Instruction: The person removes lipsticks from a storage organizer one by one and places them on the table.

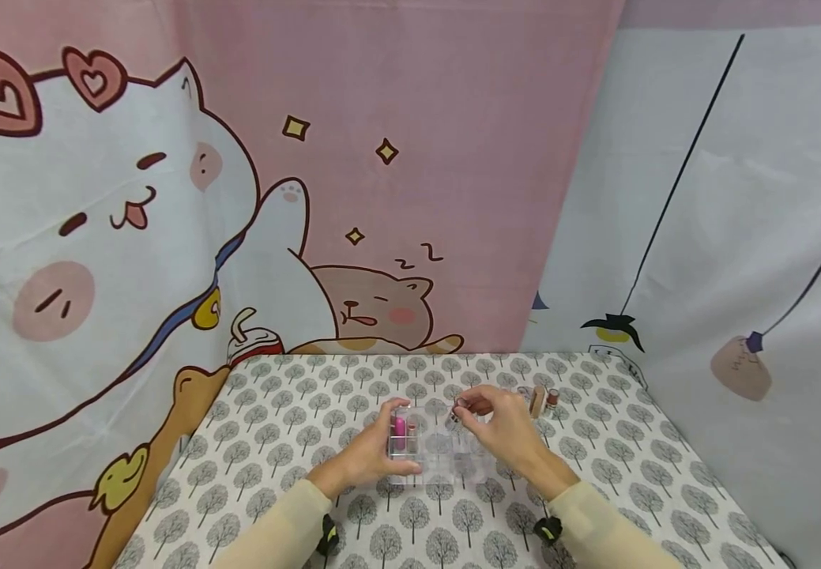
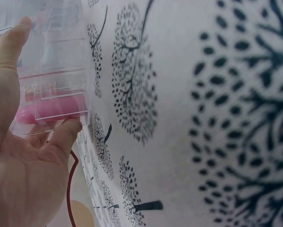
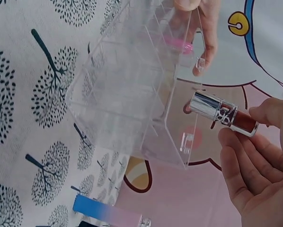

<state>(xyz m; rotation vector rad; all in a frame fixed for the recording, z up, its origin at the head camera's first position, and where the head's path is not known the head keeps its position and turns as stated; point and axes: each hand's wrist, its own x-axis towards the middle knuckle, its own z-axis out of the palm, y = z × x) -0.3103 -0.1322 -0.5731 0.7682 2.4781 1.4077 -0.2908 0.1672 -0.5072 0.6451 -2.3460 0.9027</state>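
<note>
The silver-capped lip gloss tube (image 3: 223, 115) hangs over the clear acrylic organiser (image 1: 433, 453) at its 1 o'clock corner, pinched in the right hand (image 1: 501, 429) fingers. The left hand (image 1: 374, 456) grips the organiser's 9 o'clock side on the table (image 1: 289, 442). Best to line the tube upright above one free cell and hold the organiser firmly steady.

Open stretches of the tree-patterned cloth tabletop (image 1: 275, 442) are left on both sides and in front of the clear acrylic compartment organiser (image 1: 438, 454), whereas the back right is partly taken up by two small upright lipstick tubes (image 1: 544, 401), set well apart from the organiser.
</note>
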